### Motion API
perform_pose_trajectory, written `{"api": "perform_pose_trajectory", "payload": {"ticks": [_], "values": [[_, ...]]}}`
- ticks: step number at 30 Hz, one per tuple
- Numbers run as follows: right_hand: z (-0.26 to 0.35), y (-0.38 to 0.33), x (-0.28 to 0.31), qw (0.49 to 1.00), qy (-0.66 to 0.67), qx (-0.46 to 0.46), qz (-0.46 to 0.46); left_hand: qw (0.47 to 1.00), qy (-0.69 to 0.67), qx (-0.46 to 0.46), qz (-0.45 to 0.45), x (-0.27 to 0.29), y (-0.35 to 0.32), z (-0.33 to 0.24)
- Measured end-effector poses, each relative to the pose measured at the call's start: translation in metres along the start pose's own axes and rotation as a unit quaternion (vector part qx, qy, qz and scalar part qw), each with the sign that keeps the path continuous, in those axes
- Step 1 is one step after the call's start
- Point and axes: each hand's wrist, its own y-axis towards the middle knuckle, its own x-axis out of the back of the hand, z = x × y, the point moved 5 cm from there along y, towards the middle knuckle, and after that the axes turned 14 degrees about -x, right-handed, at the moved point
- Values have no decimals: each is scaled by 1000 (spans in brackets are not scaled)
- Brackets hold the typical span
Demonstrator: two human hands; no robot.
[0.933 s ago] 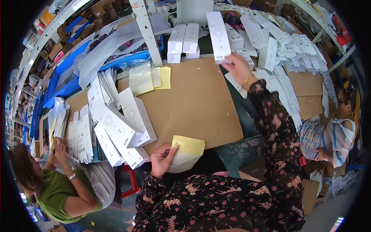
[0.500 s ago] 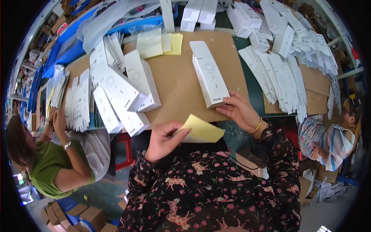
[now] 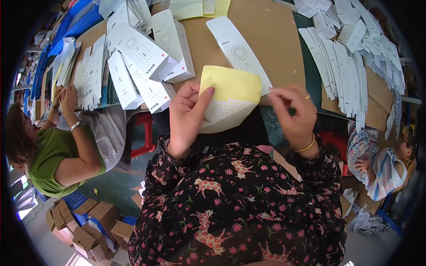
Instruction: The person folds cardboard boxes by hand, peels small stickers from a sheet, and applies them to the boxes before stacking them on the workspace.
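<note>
In my left hand (image 3: 185, 116) is a yellow-backed sheet (image 3: 231, 85), pinched between thumb and fingers. It curls, and its lower part is pale with rows of small dots. My right hand (image 3: 298, 116) is just right of the sheet, thumb and forefinger pressed together beside the near end of a white box (image 3: 238, 49). Whatever its fingertips hold, if anything, is too small to make out. The long box lies on the brown cardboard beyond the sheet, its far flap extended and its near end partly covered by the sheet.
Several white boxes (image 3: 141, 52) are piled at the left of the cardboard (image 3: 280, 42). Flat white cartons (image 3: 341, 66) fan out at the right, with more boxes behind. Yellow sheets (image 3: 216, 8) lie at the back. A person in green (image 3: 66, 155) sits left, another person (image 3: 385, 170) right.
My right hand has let go of the box and moved to the sheet's right side, finger and thumb pinched. My left hand has raised and tilted the sheet. The view has shifted downward.
</note>
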Motion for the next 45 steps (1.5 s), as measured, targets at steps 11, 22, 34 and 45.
{"api": "perform_pose_trajectory", "payload": {"ticks": [11,22,34,45], "values": [[26,-2,-35,985,-22,162,58,999,-15,-3,49,-21,0,-3],[30,5,-37,982,-50,174,43,999,-33,-16,37,-26,6,2],[-46,60,-30,975,190,-98,62,917,192,-188,293,-29,20,-24],[-42,21,-32,899,276,-258,219,895,259,-190,311,-38,2,-15]]}}
